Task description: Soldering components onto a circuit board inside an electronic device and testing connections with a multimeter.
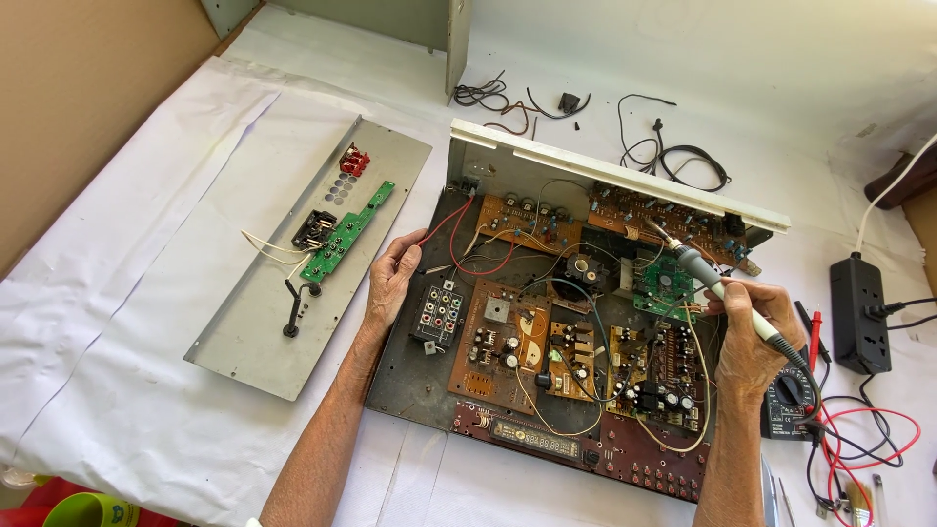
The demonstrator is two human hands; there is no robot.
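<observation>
An opened amplifier chassis (402,376) lies in front of me, full of brown and green circuit boards (508,342) and loose wires. My left hand (393,278) rests on the chassis's left edge, its fingers touching a red wire (451,220). My right hand (752,327) grips a grey soldering iron (705,276) like a pen. The iron's tip points up-left at the brown board (625,210) along the rear wall. A green board (664,285) sits just below the iron.
A detached grey metal panel (256,307) with a small green board lies to the left. A multimeter (789,405) with red and black leads sits at the right, beside a black power strip (857,310). Loose black cables (683,161) lie behind the chassis.
</observation>
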